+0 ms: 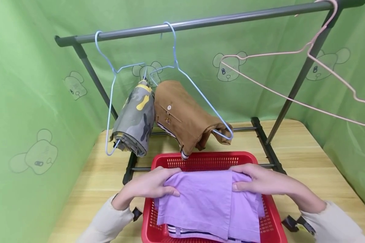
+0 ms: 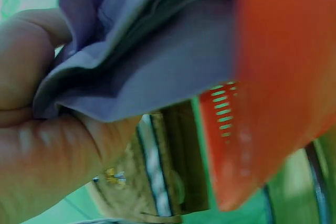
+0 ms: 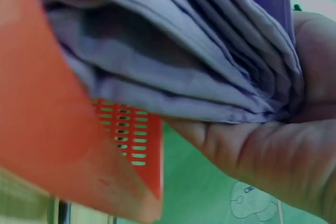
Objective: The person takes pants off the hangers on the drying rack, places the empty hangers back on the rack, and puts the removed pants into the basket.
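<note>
Folded purple trousers (image 1: 200, 202), with a striped inner waistband showing at the near edge, lie over the red basket (image 1: 149, 216). My left hand (image 1: 149, 184) pinches their far left edge between thumb and fingers. At the far right edge, my right hand (image 1: 261, 179) grips the cloth the same way. The left wrist view shows the purple cloth (image 2: 157, 72) bunched between the left thumb and fingers. Several stacked layers of the cloth (image 3: 173, 72) sit in the right hand's grip in the right wrist view.
A dark metal rack (image 1: 207, 23) stands behind the basket on a wooden table (image 1: 106, 192). Camouflage trousers (image 1: 135, 118) and brown trousers (image 1: 185, 114) hang from blue hangers. A bare pink hanger (image 1: 270, 94) hangs at the right. Green curtain (image 1: 24, 111) surrounds the table.
</note>
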A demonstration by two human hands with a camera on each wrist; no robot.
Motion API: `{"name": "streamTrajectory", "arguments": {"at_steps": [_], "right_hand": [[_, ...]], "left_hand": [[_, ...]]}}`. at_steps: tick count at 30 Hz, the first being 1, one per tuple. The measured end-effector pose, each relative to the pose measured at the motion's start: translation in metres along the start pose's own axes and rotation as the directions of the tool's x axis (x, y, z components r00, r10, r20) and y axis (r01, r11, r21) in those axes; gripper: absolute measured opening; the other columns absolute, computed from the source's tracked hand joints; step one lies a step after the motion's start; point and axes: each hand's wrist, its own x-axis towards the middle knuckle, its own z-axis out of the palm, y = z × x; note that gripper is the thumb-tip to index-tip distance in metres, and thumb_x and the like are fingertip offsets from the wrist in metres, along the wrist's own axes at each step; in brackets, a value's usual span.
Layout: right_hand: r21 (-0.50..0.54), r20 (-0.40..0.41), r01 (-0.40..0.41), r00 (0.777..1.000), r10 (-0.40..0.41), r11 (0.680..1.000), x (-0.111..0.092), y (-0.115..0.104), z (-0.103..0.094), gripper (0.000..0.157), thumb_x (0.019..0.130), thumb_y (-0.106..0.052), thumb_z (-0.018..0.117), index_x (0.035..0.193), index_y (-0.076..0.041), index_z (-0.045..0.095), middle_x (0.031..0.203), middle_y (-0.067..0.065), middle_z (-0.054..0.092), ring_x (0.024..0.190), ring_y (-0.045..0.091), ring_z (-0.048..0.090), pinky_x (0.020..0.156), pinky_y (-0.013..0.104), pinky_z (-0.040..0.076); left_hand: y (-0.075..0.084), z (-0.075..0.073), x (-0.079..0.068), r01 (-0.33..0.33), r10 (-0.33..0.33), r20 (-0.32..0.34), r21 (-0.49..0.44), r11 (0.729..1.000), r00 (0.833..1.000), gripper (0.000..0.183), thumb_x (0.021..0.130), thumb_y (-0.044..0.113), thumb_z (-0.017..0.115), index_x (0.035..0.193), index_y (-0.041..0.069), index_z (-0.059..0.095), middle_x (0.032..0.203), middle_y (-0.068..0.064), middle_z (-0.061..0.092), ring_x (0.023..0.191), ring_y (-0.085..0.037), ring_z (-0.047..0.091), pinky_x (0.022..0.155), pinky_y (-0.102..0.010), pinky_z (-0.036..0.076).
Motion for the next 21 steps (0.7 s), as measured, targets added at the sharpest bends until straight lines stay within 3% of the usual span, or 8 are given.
{"name": "streamTrajectory", "arguments": {"at_steps": [3,9,16,21], "right_hand": [[-0.003,0.058,-0.082,0.995,0.082,0.997,0.0027,0.0037,-0.0012,0.018,0.104,-0.022,0.062,0.121,-0.021,0.065,0.105,-0.007,0.067,0.095,0.009,0.063,0.083,0.028,0.054],[-0.040,0.133,-0.194,0.971,0.197,0.980,0.0054,0.0073,-0.0026,0.025,0.104,-0.029,0.062,0.126,-0.019,0.063,0.111,-0.006,0.064,0.102,0.008,0.060,0.088,0.029,0.051],[-0.178,0.109,-0.205,0.968,0.226,0.963,0.0069,0.0078,-0.0030,0.030,0.101,-0.035,0.064,0.128,-0.020,0.063,0.116,-0.006,0.063,0.107,0.012,0.059,0.089,0.035,0.051],[-0.232,0.074,-0.193,0.974,0.215,0.953,0.0023,0.0069,-0.0058,0.036,0.101,-0.031,0.065,0.134,-0.018,0.061,0.125,-0.002,0.064,0.113,0.016,0.060,0.091,0.039,0.052]], "left_hand": [[-0.0054,0.0027,0.0018,0.024,-0.024,0.032,-0.013,1.000,0.999,0.041,0.094,0.027,0.076,0.127,0.009,0.061,0.097,0.006,0.063,0.085,-0.004,0.059,0.081,-0.023,0.052],[-0.0096,0.0027,0.0029,0.060,-0.059,0.076,-0.012,0.998,0.995,0.031,0.091,0.006,0.075,0.120,0.009,0.065,0.090,0.006,0.061,0.075,-0.003,0.054,0.070,-0.020,0.050],[-0.0086,0.0010,0.0055,0.120,-0.121,0.090,0.013,0.993,0.989,0.031,0.090,0.004,0.075,0.119,0.011,0.067,0.088,0.008,0.059,0.074,-0.005,0.052,0.070,-0.021,0.049],[-0.0108,0.0041,0.0037,0.129,-0.131,0.070,0.030,0.991,0.989,0.033,0.091,0.003,0.074,0.123,0.010,0.067,0.095,0.006,0.064,0.079,-0.005,0.056,0.074,-0.022,0.051]]}}
